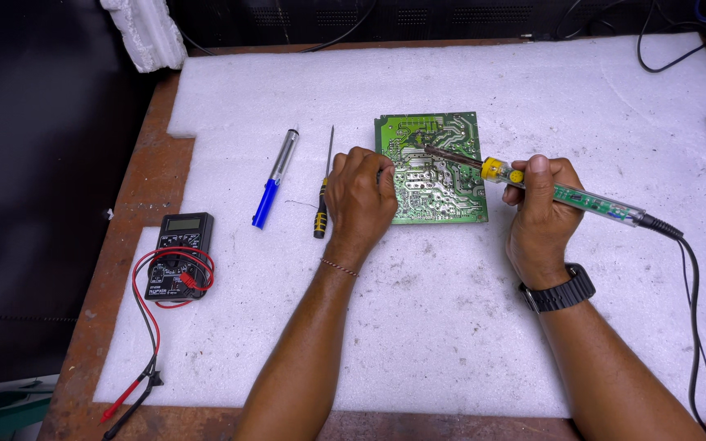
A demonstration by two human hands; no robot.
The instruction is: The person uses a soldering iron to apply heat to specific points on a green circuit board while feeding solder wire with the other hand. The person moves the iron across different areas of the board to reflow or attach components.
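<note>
A green circuit board (443,175) lies solder side up on a white foam sheet (451,327). My left hand (359,200) rests at the board's left edge, fingers curled against it. It may pinch a thin solder wire, which I cannot make out. My right hand (539,216) grips a soldering iron (582,200) with a clear green handle and yellow collar. The iron's dark tip touches the upper middle of the board.
Left of my left hand lie a thin screwdriver (323,192) with a black and yellow handle and a blue and silver desoldering pump (276,177). A black multimeter (178,255) with red and black leads sits at far left. The iron's black cord (692,310) trails right.
</note>
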